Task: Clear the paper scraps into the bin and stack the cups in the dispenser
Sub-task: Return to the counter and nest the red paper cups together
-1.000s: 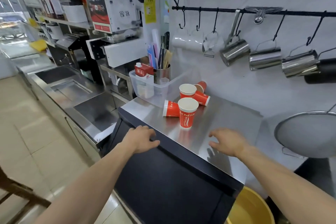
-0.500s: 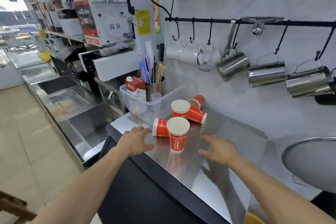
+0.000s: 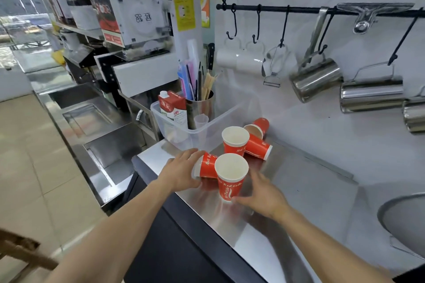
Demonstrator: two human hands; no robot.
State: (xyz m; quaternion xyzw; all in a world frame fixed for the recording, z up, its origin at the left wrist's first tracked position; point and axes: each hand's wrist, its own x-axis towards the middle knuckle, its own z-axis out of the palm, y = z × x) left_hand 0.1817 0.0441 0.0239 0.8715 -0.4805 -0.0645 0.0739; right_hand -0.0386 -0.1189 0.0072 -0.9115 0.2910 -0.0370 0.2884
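Note:
Several red paper cups stand or lie on the steel counter [image 3: 299, 190]. The nearest cup [image 3: 231, 174] is upright. Just left of it a cup lies on its side [image 3: 208, 164], and my left hand [image 3: 182, 171] wraps its rim end, fingers above and thumb below. My right hand [image 3: 262, 195] is spread beside the nearest cup, fingertips touching its base. Behind stands a second upright cup [image 3: 235, 142], with one lying cup [image 3: 258, 146] against it and another [image 3: 259, 125] by the wall. No paper scraps, bin or dispenser are in view.
A clear plastic tub [image 3: 174, 132] holding a milk carton [image 3: 173, 107] and a metal utensil holder [image 3: 202, 103] sits just behind the cups. Steel pitchers [image 3: 317, 78] hang from a wall rail. A round strainer [image 3: 402, 213] lies right; a sunken steel sink [image 3: 112, 151] is left.
Both hands have moved forward from the counter's edge to the cups. My left hand has closed on the lying cup and my right hand has reached the nearest upright cup.

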